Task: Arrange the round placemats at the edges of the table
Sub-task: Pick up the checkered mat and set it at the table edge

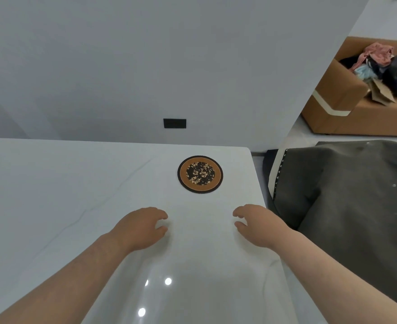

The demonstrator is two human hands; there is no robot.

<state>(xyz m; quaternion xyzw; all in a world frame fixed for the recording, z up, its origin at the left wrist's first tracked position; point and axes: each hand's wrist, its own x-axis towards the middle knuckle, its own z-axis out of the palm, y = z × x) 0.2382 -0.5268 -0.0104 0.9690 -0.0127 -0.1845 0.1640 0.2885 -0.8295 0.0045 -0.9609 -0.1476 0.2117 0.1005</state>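
One round placemat [200, 174], brown with a dark rim and a black floral centre, lies flat on the glossy white table [64, 195] near its far right corner. My left hand [143, 228] hovers over the table below and left of the placemat, fingers loosely curled and apart, holding nothing. My right hand [254, 224] is level with it, below and right of the placemat close to the table's right edge, also empty with fingers apart. Neither hand touches the placemat.
A dark grey chair or cushion [347, 195] stands right beside the table's right edge. A brown sofa [347, 108] with a pile of clothes sits at the back right. A white wall with a black socket [174, 123] runs behind the table.
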